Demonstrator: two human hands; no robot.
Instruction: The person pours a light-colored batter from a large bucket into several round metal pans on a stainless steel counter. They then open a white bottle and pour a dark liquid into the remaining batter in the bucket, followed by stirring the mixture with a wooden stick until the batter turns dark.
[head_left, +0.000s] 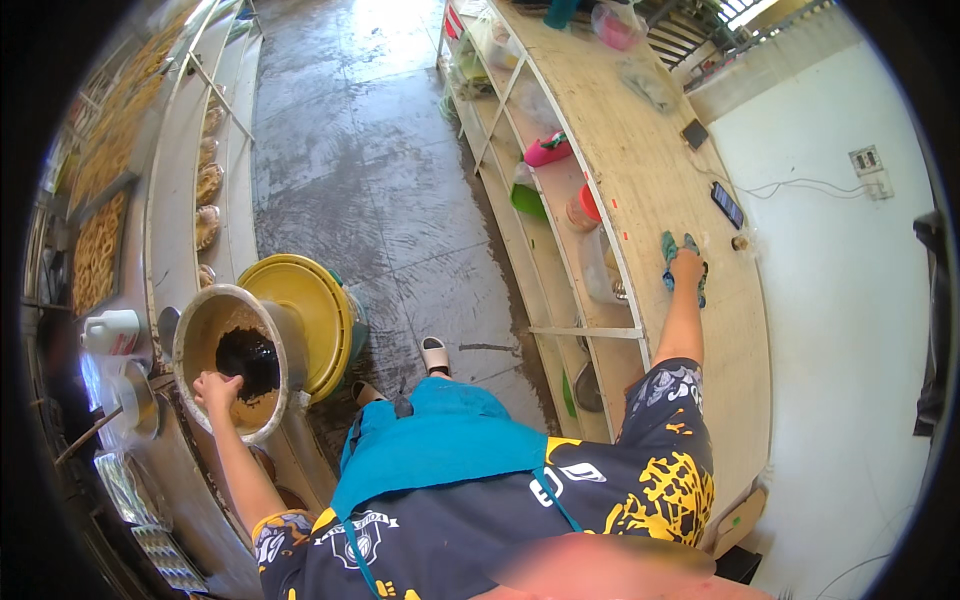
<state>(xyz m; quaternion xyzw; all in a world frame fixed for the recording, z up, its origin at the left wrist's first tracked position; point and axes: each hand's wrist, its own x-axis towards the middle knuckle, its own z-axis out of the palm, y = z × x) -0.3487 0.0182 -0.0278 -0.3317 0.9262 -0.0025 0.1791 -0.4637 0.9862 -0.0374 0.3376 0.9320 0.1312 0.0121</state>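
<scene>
My left hand (217, 392), its fingers curled, is at the near left part of a large metal bowl (294, 341). Whether it grips the rim or something small cannot be made out. A dark, glossy mass (246, 361) lies inside the bowl, and tan residue coats its inner wall. Beside the bowl, partly hidden by it, is a large bucket with a yellow lid (322, 322). On the right, my right hand (686, 268) presses a crumpled blue-green cloth (669, 247) onto the wooden tabletop (705, 390).
A smartphone (727, 205) and a dark square object (694, 134) lie on the tabletop. Shelves beneath hold a red-lidded jar (584, 208) and a green container (528, 198). Leftward are a tray of ring-shaped pastries (99, 251), a white jug (111, 332) and wrapped goods (208, 184).
</scene>
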